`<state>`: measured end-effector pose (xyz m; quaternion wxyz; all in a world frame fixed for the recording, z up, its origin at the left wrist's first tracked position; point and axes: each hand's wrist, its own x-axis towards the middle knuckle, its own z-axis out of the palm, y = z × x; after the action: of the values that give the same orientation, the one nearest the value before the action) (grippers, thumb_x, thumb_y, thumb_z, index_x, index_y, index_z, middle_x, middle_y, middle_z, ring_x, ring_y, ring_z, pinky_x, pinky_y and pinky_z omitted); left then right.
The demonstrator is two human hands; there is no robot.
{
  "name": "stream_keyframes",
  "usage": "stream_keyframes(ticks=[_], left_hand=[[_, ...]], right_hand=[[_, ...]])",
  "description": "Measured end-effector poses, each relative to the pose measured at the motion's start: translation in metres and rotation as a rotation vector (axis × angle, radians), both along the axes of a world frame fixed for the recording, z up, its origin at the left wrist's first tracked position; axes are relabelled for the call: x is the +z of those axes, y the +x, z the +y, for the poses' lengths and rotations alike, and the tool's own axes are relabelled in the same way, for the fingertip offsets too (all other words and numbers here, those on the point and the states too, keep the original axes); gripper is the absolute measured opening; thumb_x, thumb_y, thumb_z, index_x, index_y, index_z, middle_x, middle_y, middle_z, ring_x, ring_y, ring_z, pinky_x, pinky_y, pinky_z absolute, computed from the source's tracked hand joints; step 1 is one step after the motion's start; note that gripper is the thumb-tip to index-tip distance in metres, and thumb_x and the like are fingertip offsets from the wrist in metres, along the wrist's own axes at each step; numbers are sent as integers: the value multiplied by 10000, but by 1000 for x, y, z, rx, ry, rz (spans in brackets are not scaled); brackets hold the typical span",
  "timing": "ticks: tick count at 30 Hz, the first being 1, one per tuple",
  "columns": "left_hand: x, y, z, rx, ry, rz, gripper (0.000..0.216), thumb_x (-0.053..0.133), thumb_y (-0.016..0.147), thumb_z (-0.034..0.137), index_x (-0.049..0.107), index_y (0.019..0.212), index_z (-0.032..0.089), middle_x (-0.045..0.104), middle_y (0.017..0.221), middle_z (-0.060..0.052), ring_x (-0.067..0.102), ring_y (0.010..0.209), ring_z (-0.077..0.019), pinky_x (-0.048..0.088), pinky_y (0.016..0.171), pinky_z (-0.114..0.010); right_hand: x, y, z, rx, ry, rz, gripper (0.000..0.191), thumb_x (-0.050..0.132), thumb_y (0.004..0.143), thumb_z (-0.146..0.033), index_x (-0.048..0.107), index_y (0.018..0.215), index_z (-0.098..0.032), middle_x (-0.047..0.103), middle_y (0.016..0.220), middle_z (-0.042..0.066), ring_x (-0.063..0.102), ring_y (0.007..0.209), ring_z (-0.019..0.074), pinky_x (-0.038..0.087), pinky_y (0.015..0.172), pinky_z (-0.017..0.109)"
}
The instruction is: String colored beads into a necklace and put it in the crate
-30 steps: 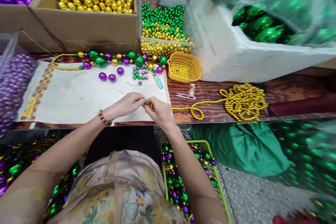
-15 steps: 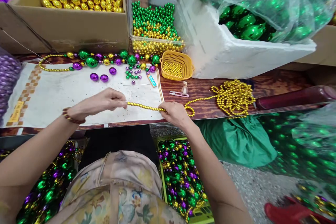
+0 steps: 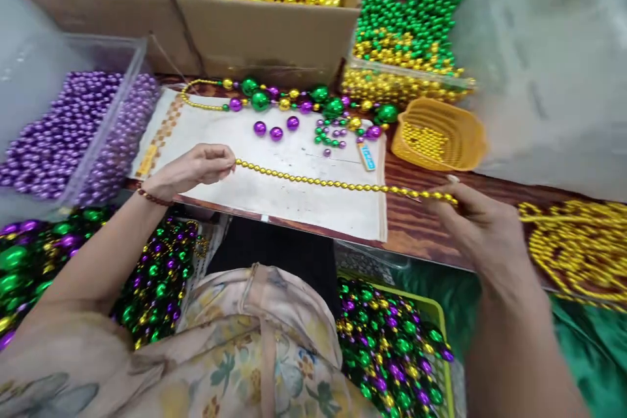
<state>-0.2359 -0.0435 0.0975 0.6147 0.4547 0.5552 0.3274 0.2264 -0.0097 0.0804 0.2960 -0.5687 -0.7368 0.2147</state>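
Note:
A string of small gold beads (image 3: pixel 318 181) is stretched almost straight above the white cloth (image 3: pixel 225 124). My left hand (image 3: pixel 203 163) pinches its left end, fingers closed together. Far to the right, my right hand (image 3: pixel 482 225) is closed around the other part of the string, over the bare wood. Beyond that hand lies a heap of gold bead strands (image 3: pixel 580 251). Farther back on the cloth rest a necklace of green, purple and gold beads (image 3: pixel 306 106), a few loose purple beads (image 3: pixel 276 134) and a cluster of small green and purple beads (image 3: pixel 327 138).
A yellow basket (image 3: pixel 465 137) of small gold beads stands at the cloth's right. Behind are a cardboard box (image 3: pixel 264 39) and a clear bin (image 3: pixel 416 75) of green and gold beads. Another clear bin (image 3: pixel 105 137) holds purple beads. A green crate (image 3: pixel 443 339) sits below the table.
My hands have moved far apart, the right one sliding rightward, so a much longer stretch of gold beads shows between them. The view has turned left.

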Motion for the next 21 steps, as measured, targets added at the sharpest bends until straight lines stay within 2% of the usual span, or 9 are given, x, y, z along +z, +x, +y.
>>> stream_keyframes(ticks=[4,7,10,12,15,18,21], left_hand=[[-6,-50,-10,230,48,-3,182,796,699,349,722,687,183,293,460,52,186,417,-38,99,426,-222],[-10,-79,-23,303,49,40,165,795,696,335,743,695,178,288,439,57,195,405,-38,115,422,-225],[-18,-95,-42,345,51,159,190,786,694,354,754,697,167,359,428,48,249,397,-44,164,409,-221],[-27,-100,-57,343,96,309,198,761,710,365,755,703,168,513,478,13,376,426,-65,279,427,-214],[-44,-108,-85,250,230,670,199,668,810,352,762,775,179,725,707,-39,591,586,-117,453,575,-239],[-64,-120,-112,171,343,1048,218,575,898,297,765,882,190,771,834,-59,673,685,-156,491,648,-264],[-81,-135,-132,210,411,1228,238,535,930,277,752,924,179,776,889,-88,711,752,-196,516,671,-287]], right_hand=[[3,-38,-3,125,-59,-17,482,604,762,-792,692,821,-322,688,720,110,606,593,245,440,565,416],[-10,-62,-11,200,-101,-34,481,600,769,-806,705,861,-346,722,763,105,641,601,259,467,540,414],[-30,-77,-20,266,-42,-41,426,571,841,-752,716,894,-355,749,801,88,674,608,256,501,554,406],[-43,-85,-26,349,22,-64,384,529,920,-670,719,951,-338,761,837,68,710,664,244,528,583,374],[-59,-102,-38,491,117,-192,318,487,1013,-496,713,1058,-276,762,882,28,728,692,181,485,518,277],[-70,-126,-51,569,230,-338,287,474,1043,-388,710,1091,-231,753,872,4,700,631,136,383,433,252],[-77,-151,-60,595,299,-389,271,466,1049,-339,686,1126,-203,753,880,11,698,648,152,393,450,264]])
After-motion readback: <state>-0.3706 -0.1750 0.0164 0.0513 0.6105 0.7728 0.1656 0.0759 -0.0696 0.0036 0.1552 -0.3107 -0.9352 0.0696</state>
